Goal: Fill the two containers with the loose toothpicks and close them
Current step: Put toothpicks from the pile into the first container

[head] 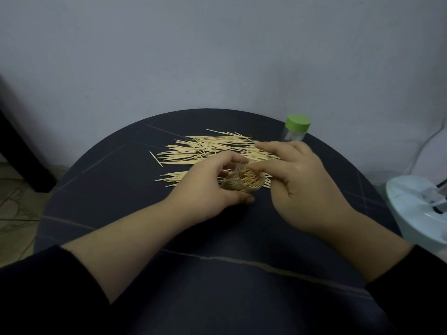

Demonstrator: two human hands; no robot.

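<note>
Left hand: grip curled round the clear container, which is tilted, uncapped and looks nearly packed. Right hand: grip slack, holding nothing, thumb at the container's mouth. A large spread of loose toothpicks lies just beyond on the tabletop. Second container stands far right, green lid on, seemingly empty. Judged under halfway: first not yet capped, second unfilled.

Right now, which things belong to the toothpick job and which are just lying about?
Job: open container, held by the left hand; right hand at its mouth; loose toothpicks; green-lidded container.
Lying about: pale plastic object at right edge; white cable; dark furniture leg at left.
</note>
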